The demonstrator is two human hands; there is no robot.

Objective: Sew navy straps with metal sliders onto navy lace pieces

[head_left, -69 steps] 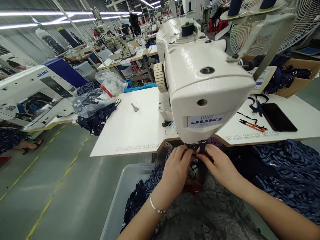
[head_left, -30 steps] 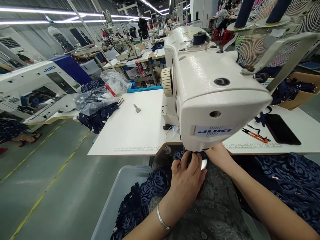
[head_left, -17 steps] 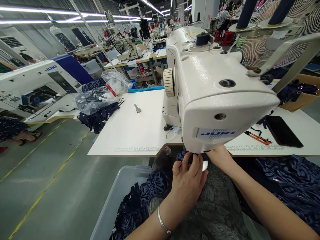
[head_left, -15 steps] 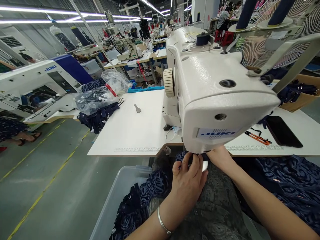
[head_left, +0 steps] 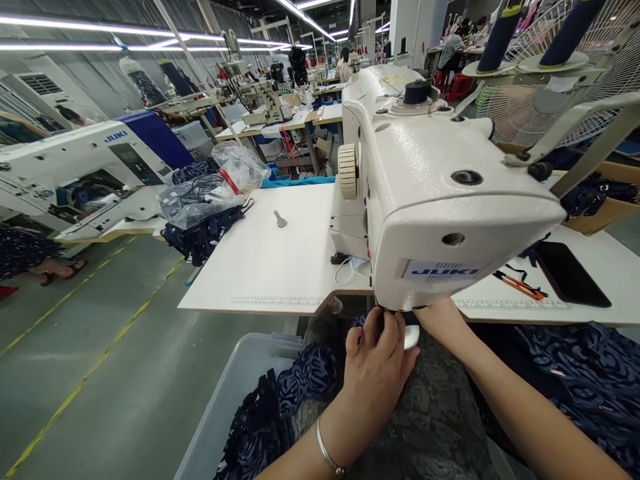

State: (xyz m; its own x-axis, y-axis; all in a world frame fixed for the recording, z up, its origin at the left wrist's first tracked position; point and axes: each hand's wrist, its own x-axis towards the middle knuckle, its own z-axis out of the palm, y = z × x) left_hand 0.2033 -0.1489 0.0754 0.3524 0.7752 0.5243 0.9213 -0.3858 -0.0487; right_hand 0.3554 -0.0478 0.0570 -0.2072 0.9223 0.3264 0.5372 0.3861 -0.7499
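- A person's left hand, a silver bangle at its wrist, bends its fingers over dark blue fabric directly below the sewing machine head; how firmly it grips cannot be told.
- The right hand reaches in from the right, its fingertips hidden behind the machine head, so its hold cannot be told. The hands work close together; whether they touch is out of sight.
- A shiny white rounded part shows just beside the left hand's fingers.
- At near left, a translucent bin stands beside patterned navy garments; more patterned cloth lies heaped at right.
- On the white tabletop, orange-handled snips lie beside a black phone, right of the machine head. A small gray metal piece lies to the left.
- Farther left, a clear plastic bag rests against dark strappy pieces, near a second white-and-blue machine.
- At far right, navy thread cones stand before a wire fan; beyond, a seated person appears among distant worktables.
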